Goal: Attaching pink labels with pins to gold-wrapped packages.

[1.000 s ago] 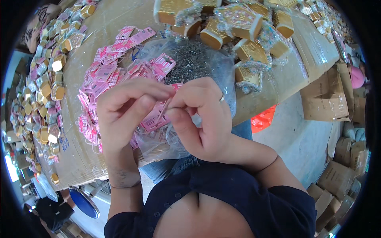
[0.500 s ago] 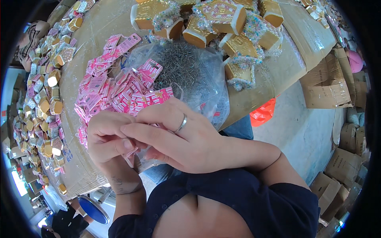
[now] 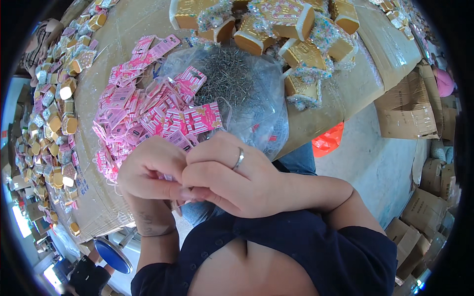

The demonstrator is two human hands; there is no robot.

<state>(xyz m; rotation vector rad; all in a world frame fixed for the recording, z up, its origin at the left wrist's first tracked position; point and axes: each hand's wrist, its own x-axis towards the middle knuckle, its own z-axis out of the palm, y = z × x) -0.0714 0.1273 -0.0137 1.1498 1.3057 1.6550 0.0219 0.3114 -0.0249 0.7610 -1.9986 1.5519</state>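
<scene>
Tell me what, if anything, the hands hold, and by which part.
It can't be told: the left hand and right hand meet, hiding anything between them.

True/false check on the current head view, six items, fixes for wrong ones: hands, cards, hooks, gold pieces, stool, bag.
1. The right hand wears a silver ring. True.
2. The hands are wide apart. False: the left hand meets the right hand.
3. Most pink cards lie left of the metal hooks. True.
4. The large gold pieces stand on the floor. False: they are on the table.
5. The stool seat is red. False: the stool seat is blue.
6. An orange-red bag shows past the table's edge. True.
</scene>
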